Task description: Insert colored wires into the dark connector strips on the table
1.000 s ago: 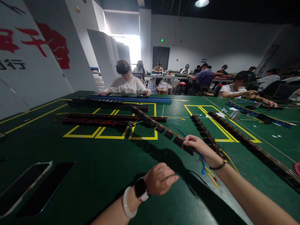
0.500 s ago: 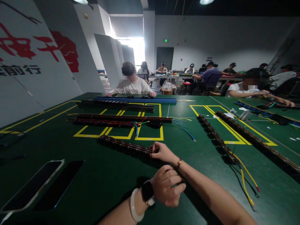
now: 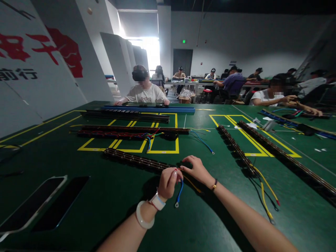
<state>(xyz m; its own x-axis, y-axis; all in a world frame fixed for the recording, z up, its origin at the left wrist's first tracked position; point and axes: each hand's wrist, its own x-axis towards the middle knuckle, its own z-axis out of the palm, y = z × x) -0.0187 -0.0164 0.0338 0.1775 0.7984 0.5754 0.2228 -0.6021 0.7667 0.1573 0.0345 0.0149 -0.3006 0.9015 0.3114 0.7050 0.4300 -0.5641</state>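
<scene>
A long dark strip [image 3: 131,159] with rows of small parts lies across the green table in front of me. My right hand [image 3: 195,169] rests on its near end, fingers pressed down on it. My left hand [image 3: 168,182], with a watch and a pale bangle on the wrist, pinches a blue wire [image 3: 179,194] that hangs from the strip's end with a ring terminal at its tip. A yellow wire [image 3: 193,184] runs under my right wrist.
More strips lie in the yellow marked boxes: two further back [image 3: 131,131] with coloured wires, two at the right [image 3: 236,148]. A phone [image 3: 28,208] lies at the near left. A person sits across the table; several others work at tables behind.
The strip has slid a little further from me. My left hand has lifted and taken the blue wire at the strip's end; my right hand has shifted right onto that end.
</scene>
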